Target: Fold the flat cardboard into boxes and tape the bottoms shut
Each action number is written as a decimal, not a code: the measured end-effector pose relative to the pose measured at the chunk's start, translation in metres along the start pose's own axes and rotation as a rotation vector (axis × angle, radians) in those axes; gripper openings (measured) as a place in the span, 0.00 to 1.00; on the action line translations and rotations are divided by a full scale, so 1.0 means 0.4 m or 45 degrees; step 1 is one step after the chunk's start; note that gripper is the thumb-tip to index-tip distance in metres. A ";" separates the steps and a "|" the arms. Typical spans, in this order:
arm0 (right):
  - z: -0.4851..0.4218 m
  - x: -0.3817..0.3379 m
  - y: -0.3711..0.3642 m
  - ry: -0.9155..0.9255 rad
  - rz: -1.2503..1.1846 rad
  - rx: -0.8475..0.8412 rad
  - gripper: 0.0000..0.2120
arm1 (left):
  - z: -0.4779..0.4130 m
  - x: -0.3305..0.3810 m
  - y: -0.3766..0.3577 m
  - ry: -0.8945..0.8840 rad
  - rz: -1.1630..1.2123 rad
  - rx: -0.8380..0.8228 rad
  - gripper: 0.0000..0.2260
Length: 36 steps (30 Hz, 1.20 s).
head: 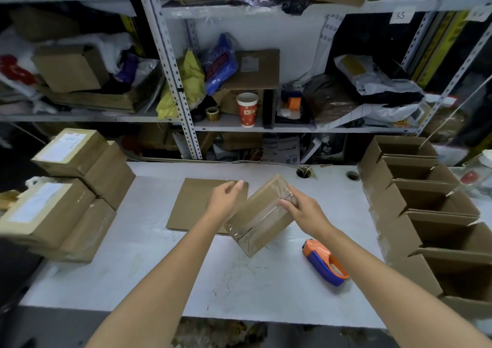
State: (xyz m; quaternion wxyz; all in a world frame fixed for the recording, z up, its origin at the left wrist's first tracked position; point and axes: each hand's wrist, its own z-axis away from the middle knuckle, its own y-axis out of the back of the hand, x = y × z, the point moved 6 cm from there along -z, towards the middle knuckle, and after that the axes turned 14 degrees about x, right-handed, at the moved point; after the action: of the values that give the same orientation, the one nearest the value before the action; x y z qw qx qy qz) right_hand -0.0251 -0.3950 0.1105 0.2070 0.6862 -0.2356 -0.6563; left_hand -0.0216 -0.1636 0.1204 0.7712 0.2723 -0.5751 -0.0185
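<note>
**Taped box tilted between your hands, open-box row off to the right**

Your right hand (302, 210) grips the box (262, 216) at its far right end, fingers curled onto the taped face. Your left hand (226, 201) lies against the box's left side with fingers loosely straight; a real hold there can't be confirmed.

The box is off the tabletop (186, 276) and tilted. Its long axis runs from near-left to far-right, taped bottom facing up at you.

The row of open boxes (426, 201) sits well to the right, so the right hand is nearer for setting this one down (probably the next move).

The flat cardboard (194, 204) lies on the tabletop just under and left of your left hand, so that hand is nearer for the next sheet. The tape dispenser (324, 262) lies near-right, apart from both hands.
</note>
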 end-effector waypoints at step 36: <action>-0.006 0.004 -0.020 -0.183 -0.498 0.092 0.31 | -0.038 -0.019 0.047 -0.011 0.252 0.017 0.32</action>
State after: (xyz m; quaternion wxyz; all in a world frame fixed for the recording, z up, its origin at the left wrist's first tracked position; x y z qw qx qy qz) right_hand -0.0222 -0.3897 0.1045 0.0337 0.6772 -0.1354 -0.7224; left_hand -0.0161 -0.1391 0.1189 0.7650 0.2194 -0.6025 0.0605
